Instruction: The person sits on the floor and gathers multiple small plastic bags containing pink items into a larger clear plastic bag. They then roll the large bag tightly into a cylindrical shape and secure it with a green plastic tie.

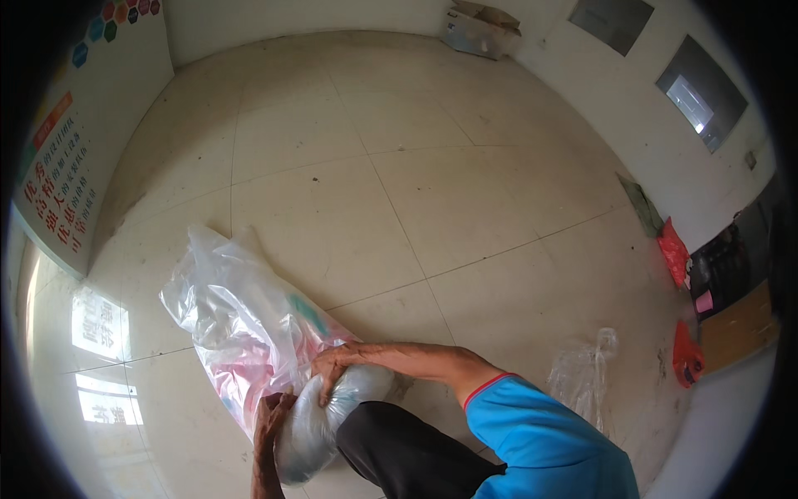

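Observation:
A large clear plastic bag (224,295) with pink and green patches lies spread on the floor, its loose end pointing away from me. Close to my knee bulges a stuffed grey-white plastic bag (303,441); whether it is a separate bag or the full end of the clear one I cannot tell. My left hand (271,412) is closed on the plastic at the near left edge. From the right, my right hand (334,366) reaches across, its fingers closed on gathered plastic where the flat part meets the bulge. What is inside the bulge is hidden.
Crumpled clear plastic (582,374) lies right of my arm. Along the right wall are red bags (673,252) and a brown board (740,330). An open box (480,32) stands in the far corner. A printed panel (100,125) rises at the left.

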